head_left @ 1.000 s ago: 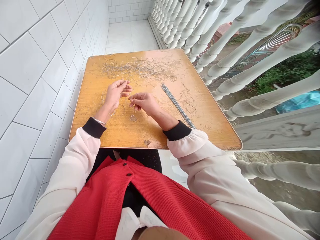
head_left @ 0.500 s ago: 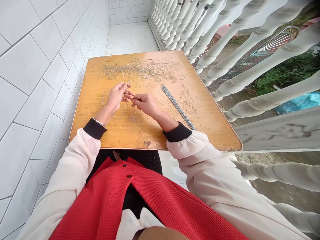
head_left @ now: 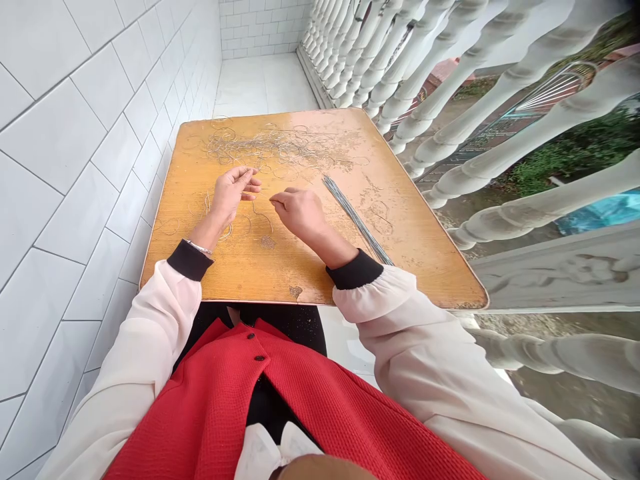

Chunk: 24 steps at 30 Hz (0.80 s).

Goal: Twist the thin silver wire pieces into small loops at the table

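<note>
My left hand is raised over the table, its thumb and index finger pinched and the other fingers loosely spread. A thin pale wire stood up from this pinch a moment ago; now it is too fine to make out clearly. To its right, my right hand has its thumb and index fingertip pressed together, with the rest curled in. Whatever it holds is too small to see. A gap separates the two hands. Beyond them lies a loose tangle of thin wires. Right of my right hand rests a bundle of straight grey wires.
The worn wooden table has rounded corners and stands close to my lap. A white tiled wall runs along the left, a white baluster railing along the right. A few curled wire pieces lie near the right side.
My right hand has drawn slightly right and down, away from my left fingers, which it was touching or nearly touching. My left hand keeps its pinch. The view has shifted slightly.
</note>
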### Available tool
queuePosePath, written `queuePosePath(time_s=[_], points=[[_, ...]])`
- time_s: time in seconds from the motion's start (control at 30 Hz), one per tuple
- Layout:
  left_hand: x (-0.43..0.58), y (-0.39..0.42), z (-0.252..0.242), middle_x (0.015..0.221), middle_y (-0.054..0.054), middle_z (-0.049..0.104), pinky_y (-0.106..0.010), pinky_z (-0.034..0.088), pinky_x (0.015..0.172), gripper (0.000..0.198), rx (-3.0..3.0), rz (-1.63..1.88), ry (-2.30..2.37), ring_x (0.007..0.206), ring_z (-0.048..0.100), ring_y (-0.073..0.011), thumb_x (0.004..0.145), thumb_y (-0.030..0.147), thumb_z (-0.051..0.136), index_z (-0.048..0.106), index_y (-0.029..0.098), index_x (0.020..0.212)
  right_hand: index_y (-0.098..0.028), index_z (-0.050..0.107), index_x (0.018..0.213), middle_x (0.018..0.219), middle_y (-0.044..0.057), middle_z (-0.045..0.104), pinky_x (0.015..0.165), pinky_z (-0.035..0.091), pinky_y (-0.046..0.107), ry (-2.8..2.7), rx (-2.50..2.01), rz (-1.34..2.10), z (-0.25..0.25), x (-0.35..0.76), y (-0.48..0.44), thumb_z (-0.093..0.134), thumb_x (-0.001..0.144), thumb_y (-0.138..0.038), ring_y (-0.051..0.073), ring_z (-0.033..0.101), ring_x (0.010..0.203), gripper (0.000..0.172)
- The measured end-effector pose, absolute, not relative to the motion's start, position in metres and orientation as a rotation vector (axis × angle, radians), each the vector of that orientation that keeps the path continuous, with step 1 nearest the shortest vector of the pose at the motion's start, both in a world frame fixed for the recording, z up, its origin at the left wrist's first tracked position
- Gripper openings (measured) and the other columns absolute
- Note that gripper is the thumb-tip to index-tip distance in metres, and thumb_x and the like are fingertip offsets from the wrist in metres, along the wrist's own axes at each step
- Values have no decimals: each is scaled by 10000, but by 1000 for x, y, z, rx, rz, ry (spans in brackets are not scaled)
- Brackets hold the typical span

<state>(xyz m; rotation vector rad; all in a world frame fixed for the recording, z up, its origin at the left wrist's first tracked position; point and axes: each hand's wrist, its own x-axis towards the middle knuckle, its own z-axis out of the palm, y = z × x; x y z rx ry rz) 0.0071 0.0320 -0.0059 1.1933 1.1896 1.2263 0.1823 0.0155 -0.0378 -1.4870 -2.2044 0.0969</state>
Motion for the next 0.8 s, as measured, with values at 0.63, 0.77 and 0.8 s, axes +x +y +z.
queuePosePath(time_s=[0.63,0.77,0.8], points=[[-11,39,-5,951,-37,777,-143,520,668,242,1208,1271,1029,779,733,-59,1046,417,626,664,180,1023,-146,729,869,631,-40,615,556,423,242,-1704,-1389,939,-30,164,9,598,833,-87,93,537,482,148],[-5,36,-7,902,-36,771,-146,527,668,284,1129,1262,1040,743,722,-61,1038,446,637,654,169,974,-157,714,862,634,-42,618,558,439,235,-1724,-1374,931,-31,164,5,579,827,-72,94,558,476,164],[-3,35,-6,884,-34,766,-148,527,665,290,1122,1255,1043,737,722,-64,1037,449,640,653,169,962,-158,710,859,635,-41,619,557,441,232,-1722,-1380,940,-32,164,5,568,824,-63,93,556,475,175]])
